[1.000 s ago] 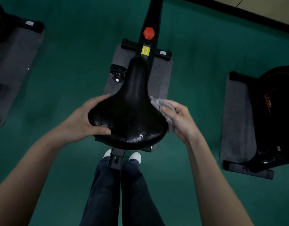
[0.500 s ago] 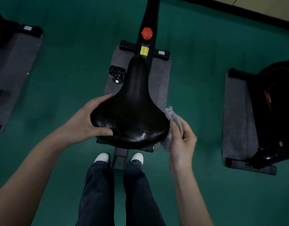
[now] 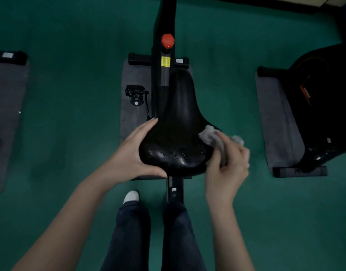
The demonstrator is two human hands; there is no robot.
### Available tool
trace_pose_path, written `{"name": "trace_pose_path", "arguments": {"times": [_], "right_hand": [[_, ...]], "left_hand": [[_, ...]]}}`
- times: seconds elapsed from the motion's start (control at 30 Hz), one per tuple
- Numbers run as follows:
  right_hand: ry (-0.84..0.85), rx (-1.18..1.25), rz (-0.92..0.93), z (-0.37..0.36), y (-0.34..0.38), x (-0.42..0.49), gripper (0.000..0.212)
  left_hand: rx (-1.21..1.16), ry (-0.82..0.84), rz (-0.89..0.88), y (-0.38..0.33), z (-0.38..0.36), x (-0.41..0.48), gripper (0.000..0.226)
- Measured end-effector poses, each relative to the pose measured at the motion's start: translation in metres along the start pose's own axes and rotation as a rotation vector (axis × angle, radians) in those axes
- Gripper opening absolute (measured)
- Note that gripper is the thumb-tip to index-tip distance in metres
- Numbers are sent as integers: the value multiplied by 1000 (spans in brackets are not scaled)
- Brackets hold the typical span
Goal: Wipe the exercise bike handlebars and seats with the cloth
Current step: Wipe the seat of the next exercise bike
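The black saddle (image 3: 178, 133) of the exercise bike is being gripped at its left rear edge by the left hand (image 3: 133, 153), with the fingers being laid along the side and the thumb being curled against the back rim. A crumpled grey cloth (image 3: 211, 136) is being clutched in the curled fingers of the right hand (image 3: 227, 169), which is blurred, and is being pressed against the saddle's right rear side. Droplets are being caught by the light across the saddle's wide rear. Beyond the saddle's nose, a red knob (image 3: 167, 41) and a yellow label (image 3: 165, 62) are being carried on the black frame, with a pedal (image 3: 136, 93) at the left above a grey mat (image 3: 133, 75). A second machine (image 3: 320, 98) is being supported on its own mat at the right, on the green floor (image 3: 70, 75)
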State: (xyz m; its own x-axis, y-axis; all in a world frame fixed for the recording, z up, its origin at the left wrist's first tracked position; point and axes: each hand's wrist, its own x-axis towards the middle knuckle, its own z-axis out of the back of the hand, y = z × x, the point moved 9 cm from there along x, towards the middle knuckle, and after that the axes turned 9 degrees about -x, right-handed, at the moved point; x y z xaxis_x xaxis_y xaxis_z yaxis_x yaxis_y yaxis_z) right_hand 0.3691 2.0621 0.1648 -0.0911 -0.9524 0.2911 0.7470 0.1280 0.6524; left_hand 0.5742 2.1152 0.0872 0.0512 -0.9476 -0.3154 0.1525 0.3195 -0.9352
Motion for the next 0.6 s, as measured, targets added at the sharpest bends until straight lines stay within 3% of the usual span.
{"name": "trace_pose_path", "arguments": {"times": [0.13, 0.37, 0.6], "right_hand": [[-108, 19, -119, -2, 9, -19, 33], [-2, -168, 175, -25, 71, -49, 37], [-94, -222, 50, -22, 65, -41, 35]], "left_hand": [[20, 50, -43, 3, 3, 1, 121], [-50, 44, -117, 7, 6, 1, 115], [-155, -64, -62, 18, 6, -7, 123]]}}
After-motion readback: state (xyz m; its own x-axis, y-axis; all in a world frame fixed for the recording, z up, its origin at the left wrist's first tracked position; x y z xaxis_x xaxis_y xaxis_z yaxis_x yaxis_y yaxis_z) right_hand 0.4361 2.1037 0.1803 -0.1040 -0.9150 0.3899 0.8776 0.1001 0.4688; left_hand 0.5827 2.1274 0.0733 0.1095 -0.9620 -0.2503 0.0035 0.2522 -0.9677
